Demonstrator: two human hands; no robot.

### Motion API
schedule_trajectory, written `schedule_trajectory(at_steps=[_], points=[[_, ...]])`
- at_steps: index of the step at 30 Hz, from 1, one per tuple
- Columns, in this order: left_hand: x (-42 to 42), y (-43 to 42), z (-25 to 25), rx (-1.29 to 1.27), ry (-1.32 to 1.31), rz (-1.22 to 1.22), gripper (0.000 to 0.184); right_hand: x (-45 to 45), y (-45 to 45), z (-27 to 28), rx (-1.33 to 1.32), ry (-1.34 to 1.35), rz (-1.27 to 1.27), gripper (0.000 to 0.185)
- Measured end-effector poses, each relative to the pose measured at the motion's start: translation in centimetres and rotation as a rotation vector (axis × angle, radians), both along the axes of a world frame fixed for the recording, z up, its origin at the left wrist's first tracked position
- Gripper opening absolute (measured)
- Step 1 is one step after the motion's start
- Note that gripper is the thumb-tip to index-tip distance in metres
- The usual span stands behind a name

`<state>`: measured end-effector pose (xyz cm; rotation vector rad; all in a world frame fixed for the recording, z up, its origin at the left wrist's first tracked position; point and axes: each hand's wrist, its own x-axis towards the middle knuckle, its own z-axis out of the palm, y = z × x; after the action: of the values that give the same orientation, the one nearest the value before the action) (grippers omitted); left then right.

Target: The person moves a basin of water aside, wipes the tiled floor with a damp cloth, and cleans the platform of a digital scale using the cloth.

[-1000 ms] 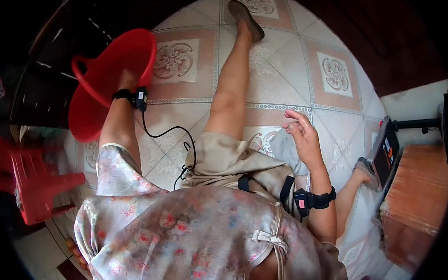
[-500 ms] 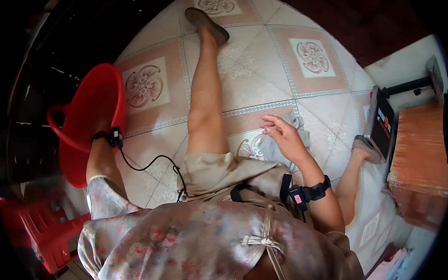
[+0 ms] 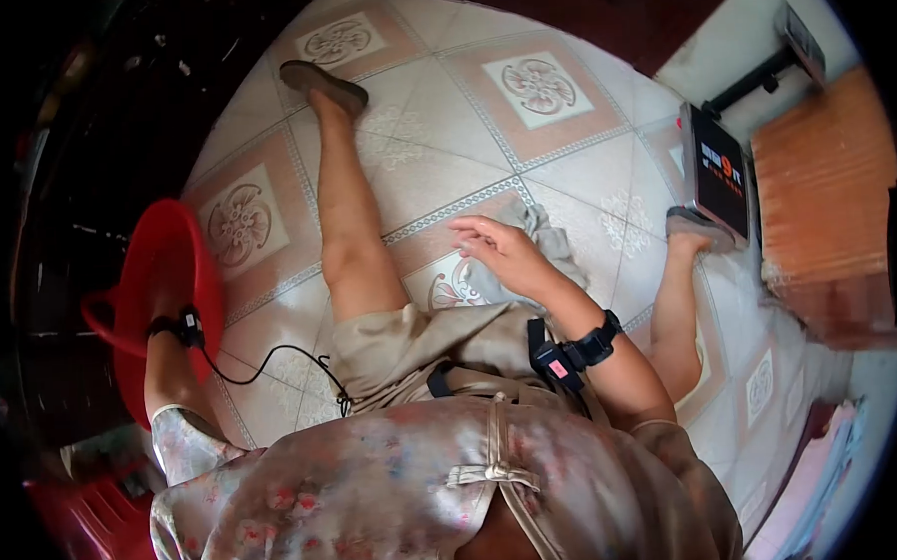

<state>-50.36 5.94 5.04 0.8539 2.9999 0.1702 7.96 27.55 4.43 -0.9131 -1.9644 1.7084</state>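
Observation:
On the left, my left forearm reaches into a red plastic basin [image 3: 213,280] with a loop handle. A black band with a small device [image 3: 188,326] sits at that wrist. The fingers of my left hand are lost in the basin's shade, so their grip cannot be made out. My right hand [image 3: 502,255] hovers over the floor between the legs, its fingers loosely stretched, holding nothing visible. Beneath and beside it lies a crumpled grey cloth [image 3: 547,241]. A black strap with a device [image 3: 572,360] wraps my right forearm.
A platform scale [image 3: 719,173] stands at the right, close to my right shoe [image 3: 700,229]. Behind it is an orange-brown box-like object [image 3: 820,184]. A red plastic stool-like item [image 3: 109,525] is at lower left. Patterned tiles [image 3: 443,160] cover the floor.
The camera view has turned, so the scene sits further left. My right hand remains over the cloth with fingers loosely stretched. My left forearm is still at the basin.

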Motion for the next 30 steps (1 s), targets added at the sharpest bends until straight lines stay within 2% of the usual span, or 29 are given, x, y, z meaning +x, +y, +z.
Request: schedule_trajectory(at_steps=[1,2,4,6,7,10,11,12,13,14,15,17,18,19,20,22,25,28,30], points=[[-0.3,-0.2,-0.5,-0.050,0.005,-0.008,0.026,0.2,0.0,-0.4,-0.007,-0.012,-0.003,0.034],[-1.3,-0.1,-1.3,-0.235,0.027,-0.089,0.027,0.7,0.0,-0.7,0.003,-0.015,-0.012,0.034],[-4.6,-0.1,-3.0,-0.746,0.119,-0.414,0.029,1.4,-0.1,-1.2,0.031,-0.020,-0.016,0.034],[-6.0,1.2,-3.4,-0.886,0.224,-0.573,0.032,2.7,0.0,-2.6,-0.026,0.008,-0.068,0.034],[-5.9,2.5,-3.0,-0.814,0.265,-0.540,0.033,3.4,0.1,-3.5,-0.055,0.023,-0.096,0.034],[-4.4,9.8,-1.9,-0.114,0.356,-0.381,0.061,5.9,0.7,-6.4,-0.008,-0.011,-0.119,0.033],[2.1,13.7,1.9,0.060,0.313,-0.360,0.069,6.6,0.7,-7.4,0.015,0.010,-0.167,0.033],[5.7,16.3,3.4,0.085,0.324,-0.547,0.076,7.5,0.7,-8.1,0.073,-0.100,-0.178,0.033],[9.4,18.6,4.1,0.282,0.206,-0.806,0.071,8.6,0.7,-8.8,0.130,-0.207,-0.185,0.034],[13.0,21.0,3.0,0.341,0.175,-0.913,0.066,9.3,0.6,-9.4,0.184,-0.316,-0.195,0.034],[19.1,22.5,3.1,0.248,-0.003,-0.832,0.063,10.0,0.5,-9.8,0.243,-0.377,-0.174,0.036],[26.6,25.5,-4.0,0.339,0.372,-1.290,0.063,11.8,-0.9,-10.5,0.334,-0.517,-0.141,0.039],[32.6,24.9,-4.3,0.181,-0.246,-1.160,0.063,12.6,-1.9,-11.3,0.376,-0.536,-0.156,0.040],[36.6,25.0,-7.1,0.111,-0.352,-1.285,0.066,13.1,-2.3,-12.3,0.427,-0.552,-0.166,0.042],[40.3,25.2,-12.2,0.131,-0.399,-1.384,0.062,13.5,-2.6,-13.0,0.482,-0.566,-0.173,0.043],[47.3,22.7,-14.3,-0.100,-0.246,-1.551,0.060,14.1,-3.3,-13.9,0.508,-0.649,-0.146,0.049],[51.5,20.5,-18.2,-0.100,-0.284,-1.550,0.061,14.2,-3.6,-14.3,0.482,-0.783,-0.099,0.060],[51.6,19.2,-18.7,0.005,-0.273,-1.490,0.064,13.7,-3.9,-15.7,0.649,-0.883,-0.042,0.061],[51.6,18.4,-18.5,-0.026,-0.231,-1.494,0.071,13.6,-3.4,-16.3,0.623,-0.877,-0.005,0.064]])
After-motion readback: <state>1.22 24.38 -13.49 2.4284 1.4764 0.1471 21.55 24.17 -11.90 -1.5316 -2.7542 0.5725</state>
